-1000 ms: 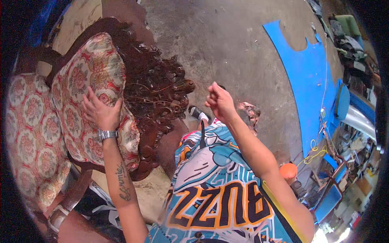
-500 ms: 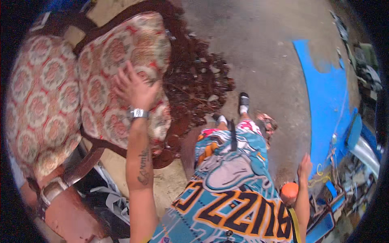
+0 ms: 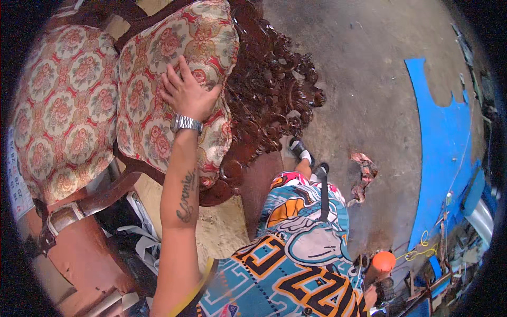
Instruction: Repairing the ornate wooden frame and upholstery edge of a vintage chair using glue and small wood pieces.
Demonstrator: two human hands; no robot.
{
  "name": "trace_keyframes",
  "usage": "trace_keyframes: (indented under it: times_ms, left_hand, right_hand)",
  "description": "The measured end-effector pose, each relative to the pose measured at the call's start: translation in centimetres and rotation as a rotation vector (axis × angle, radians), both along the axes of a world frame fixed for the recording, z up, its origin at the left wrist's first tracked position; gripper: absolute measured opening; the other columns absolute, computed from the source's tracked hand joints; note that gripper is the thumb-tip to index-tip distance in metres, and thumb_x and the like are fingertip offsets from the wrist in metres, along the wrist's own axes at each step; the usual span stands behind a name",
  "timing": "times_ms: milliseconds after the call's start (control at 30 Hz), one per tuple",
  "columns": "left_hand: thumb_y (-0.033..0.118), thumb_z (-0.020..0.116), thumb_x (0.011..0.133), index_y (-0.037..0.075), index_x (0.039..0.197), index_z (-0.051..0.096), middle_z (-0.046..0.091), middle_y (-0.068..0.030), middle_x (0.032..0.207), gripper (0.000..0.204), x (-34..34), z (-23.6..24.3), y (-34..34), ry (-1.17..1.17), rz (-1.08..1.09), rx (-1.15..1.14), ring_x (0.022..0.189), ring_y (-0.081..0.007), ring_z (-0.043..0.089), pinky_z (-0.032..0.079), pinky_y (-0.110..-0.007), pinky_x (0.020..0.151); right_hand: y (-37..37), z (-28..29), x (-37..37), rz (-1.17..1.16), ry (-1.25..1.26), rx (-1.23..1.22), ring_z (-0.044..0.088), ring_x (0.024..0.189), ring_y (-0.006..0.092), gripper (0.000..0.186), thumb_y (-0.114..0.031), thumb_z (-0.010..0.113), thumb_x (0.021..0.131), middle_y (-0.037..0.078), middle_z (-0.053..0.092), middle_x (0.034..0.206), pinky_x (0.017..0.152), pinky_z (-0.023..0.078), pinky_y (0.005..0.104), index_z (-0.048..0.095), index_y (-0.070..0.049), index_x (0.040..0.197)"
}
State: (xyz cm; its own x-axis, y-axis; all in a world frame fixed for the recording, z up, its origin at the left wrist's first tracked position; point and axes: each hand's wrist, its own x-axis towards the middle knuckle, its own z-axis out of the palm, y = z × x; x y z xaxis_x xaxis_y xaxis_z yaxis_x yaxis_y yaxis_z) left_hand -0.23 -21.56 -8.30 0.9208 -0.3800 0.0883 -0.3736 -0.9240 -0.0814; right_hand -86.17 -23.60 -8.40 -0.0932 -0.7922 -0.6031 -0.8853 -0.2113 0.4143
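Note:
My left hand (image 3: pixel 188 94) lies with spread fingers on the flowered padding (image 3: pixel 138 98) of a chair's back, nothing gripped in it. Along the right side of this padding runs a glossy dark carved wooden frame (image 3: pixel 274 90). A second padded panel (image 3: pixel 63 105) in the same red and cream fabric joins it at the left. Of my right hand (image 3: pixel 371 297), only a small part shows at the lower edge beside my shirt, close below an object with a round orange top (image 3: pixel 384 261). Its fingers are mostly hidden.
A torn blue sheet (image 3: pixel 441 153) lies on the concrete floor (image 3: pixel 359 79) at the right. Near my feet is a crumpled reddish scrap (image 3: pixel 363 177). Tools and scraps with a yellow cord (image 3: pixel 422 252) clutter the lower right. Brown boards (image 3: pixel 87 253) stand at lower left.
My left hand still rests on the padding, its fingers a little higher in view. My right hand has dropped lower and inward, toward my side. My feet have shifted and the view has turned slightly.

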Motion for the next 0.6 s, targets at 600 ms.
trace_keyframes:
  times_ms: [600]
  left_hand:
    - [0.056,0.064,0.071,0.024,0.149,0.002,0.008,-0.0329,0.147,0.105,0.4,0.1,1.2,-0.014,-0.188,0.061,0.137,-0.0478,0.008,0.005,-0.062,0.107]
  right_hand:
    - [3.6,-0.8,0.6,-0.034,-0.187,-0.08,0.059,0.072,0.042,0.028,-0.024,0.042,0.093,0.025,0.06,0.076,0.06,0.045,0.0526,0.054,-0.001,0.081]
